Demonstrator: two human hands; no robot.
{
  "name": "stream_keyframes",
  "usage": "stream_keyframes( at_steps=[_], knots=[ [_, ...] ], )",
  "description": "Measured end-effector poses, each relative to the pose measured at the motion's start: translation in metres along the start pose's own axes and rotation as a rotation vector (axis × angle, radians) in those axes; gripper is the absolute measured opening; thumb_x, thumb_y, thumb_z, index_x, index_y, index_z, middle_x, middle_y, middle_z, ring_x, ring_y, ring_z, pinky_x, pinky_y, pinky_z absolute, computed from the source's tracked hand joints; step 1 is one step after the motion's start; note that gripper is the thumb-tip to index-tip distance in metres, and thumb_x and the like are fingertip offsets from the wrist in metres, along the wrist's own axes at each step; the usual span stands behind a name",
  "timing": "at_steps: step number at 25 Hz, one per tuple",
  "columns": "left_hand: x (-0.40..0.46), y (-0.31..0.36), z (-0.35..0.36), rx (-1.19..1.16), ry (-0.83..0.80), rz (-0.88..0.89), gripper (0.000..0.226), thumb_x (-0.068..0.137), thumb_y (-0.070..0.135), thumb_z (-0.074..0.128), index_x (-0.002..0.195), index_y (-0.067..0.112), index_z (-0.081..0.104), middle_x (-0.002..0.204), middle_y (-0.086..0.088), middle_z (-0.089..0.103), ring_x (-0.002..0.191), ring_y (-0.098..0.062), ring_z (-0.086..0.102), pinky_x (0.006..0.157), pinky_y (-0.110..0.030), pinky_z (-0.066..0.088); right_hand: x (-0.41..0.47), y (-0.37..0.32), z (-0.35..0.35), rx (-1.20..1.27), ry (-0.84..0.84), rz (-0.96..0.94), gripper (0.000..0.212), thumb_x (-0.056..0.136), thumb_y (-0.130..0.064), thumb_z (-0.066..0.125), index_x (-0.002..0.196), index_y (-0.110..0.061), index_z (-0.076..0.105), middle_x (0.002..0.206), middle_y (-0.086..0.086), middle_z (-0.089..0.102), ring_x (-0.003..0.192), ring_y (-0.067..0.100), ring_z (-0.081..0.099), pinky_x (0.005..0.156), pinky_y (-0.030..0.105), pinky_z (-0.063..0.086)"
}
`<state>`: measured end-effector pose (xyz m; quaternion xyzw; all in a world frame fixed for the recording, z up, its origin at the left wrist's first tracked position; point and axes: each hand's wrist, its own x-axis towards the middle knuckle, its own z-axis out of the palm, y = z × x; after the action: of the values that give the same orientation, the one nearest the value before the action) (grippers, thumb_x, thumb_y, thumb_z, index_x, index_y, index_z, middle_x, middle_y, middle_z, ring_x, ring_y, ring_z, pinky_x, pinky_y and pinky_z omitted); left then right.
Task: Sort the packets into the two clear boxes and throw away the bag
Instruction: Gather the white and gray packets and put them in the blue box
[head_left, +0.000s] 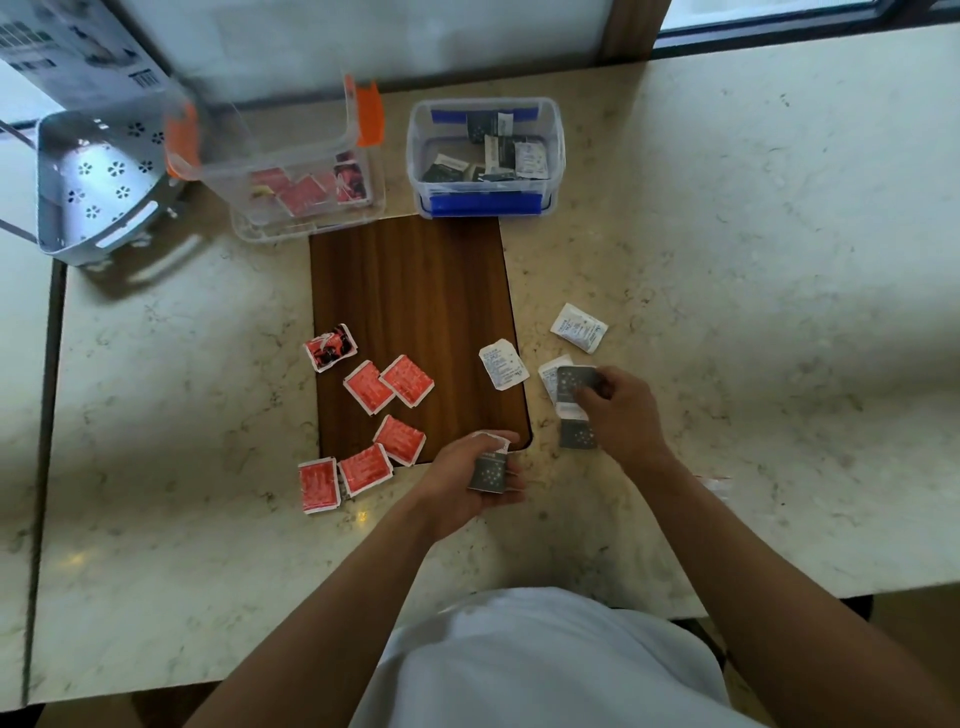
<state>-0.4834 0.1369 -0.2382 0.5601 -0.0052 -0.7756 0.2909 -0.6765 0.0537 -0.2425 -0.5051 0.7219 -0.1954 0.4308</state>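
On the marble counter (727, 260), near its front edge, the left hand (467, 483) lies palm up with its fingers curled round a small stack of grey packets (489, 470). Just to the right, the right hand (621, 415) pinches another grey packet (574, 382) between thumb and fingertips, with a white packet (551, 370) showing behind it. A further grey packet (575, 434) lies on the marble below that hand, partly hidden by it.

Two white packets lie loose close by: one (503, 364) overlaps the right edge of the dark wooden inset panel (410, 291), the other (578, 327) rests on the marble farther right.

Left of the hands, red packets are scattered over the panel's left part and the marble beside it: a crumpled red-and-black packet (331, 347) at the top, a touching pair (388, 383) below it, and three more (358, 465) near the panel's lower left corner.

At the back of the counter stand the two clear boxes. The orange-clipped box (291, 156) on the left holds red packets; the blue-clipped box (485, 156) on the right holds grey and white ones. A perforated grey metal basket (93, 182) lies tilted at the far left.
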Motion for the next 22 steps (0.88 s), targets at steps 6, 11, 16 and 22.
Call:
stream_keyframes(
  at_steps=[6, 11, 16, 22],
  knots=[
    [-0.003, 0.004, 0.004, -0.033, 0.005, -0.048, 0.049, 0.103, 0.045, 0.045, 0.120, 0.004, 0.066, 0.095, -0.021, 0.073, 0.078, -0.030, 0.071, 0.074, -0.042, 0.061, -0.033, 0.006, 0.019, 0.535, -0.268, 0.266, 0.025, 0.088, -0.003, 0.070, 0.111, -0.013, 0.066, 0.115, 0.013, 0.070, 0.100, 0.027, 0.072, 0.082, 0.047, 0.062],
    [-0.008, -0.006, -0.001, 0.107, 0.009, 0.134, 0.033, 0.092, 0.019, 0.071, 0.120, 0.004, 0.064, 0.117, -0.020, 0.072, 0.102, -0.035, 0.073, 0.093, -0.047, 0.059, -0.049, -0.003, 0.035, 0.739, -0.321, 0.365, 0.030, 0.090, -0.001, 0.067, 0.118, -0.009, 0.062, 0.118, 0.017, 0.068, 0.098, 0.026, 0.071, 0.076, 0.037, 0.061],
    [0.003, -0.004, -0.004, 0.041, 0.330, 0.264, 0.028, 0.082, 0.000, 0.078, 0.108, 0.009, 0.070, 0.108, -0.015, 0.075, 0.096, -0.031, 0.075, 0.088, -0.045, 0.061, -0.057, -0.007, 0.049, 0.354, -0.347, 0.214, 0.052, 0.087, -0.012, 0.074, 0.131, -0.025, 0.049, 0.113, -0.004, 0.061, 0.096, 0.010, 0.063, 0.067, 0.020, 0.057],
    [0.005, -0.004, 0.001, 0.022, 0.219, 0.226, 0.022, 0.092, 0.000, 0.067, 0.113, 0.000, 0.071, 0.106, -0.019, 0.075, 0.088, -0.025, 0.076, 0.069, -0.030, 0.061, -0.068, -0.005, 0.059, 0.228, -0.455, 0.139, 0.054, 0.083, -0.020, 0.080, 0.129, -0.019, 0.052, 0.106, 0.003, 0.070, 0.072, 0.017, 0.071, 0.061, 0.031, 0.061]
  ],
)
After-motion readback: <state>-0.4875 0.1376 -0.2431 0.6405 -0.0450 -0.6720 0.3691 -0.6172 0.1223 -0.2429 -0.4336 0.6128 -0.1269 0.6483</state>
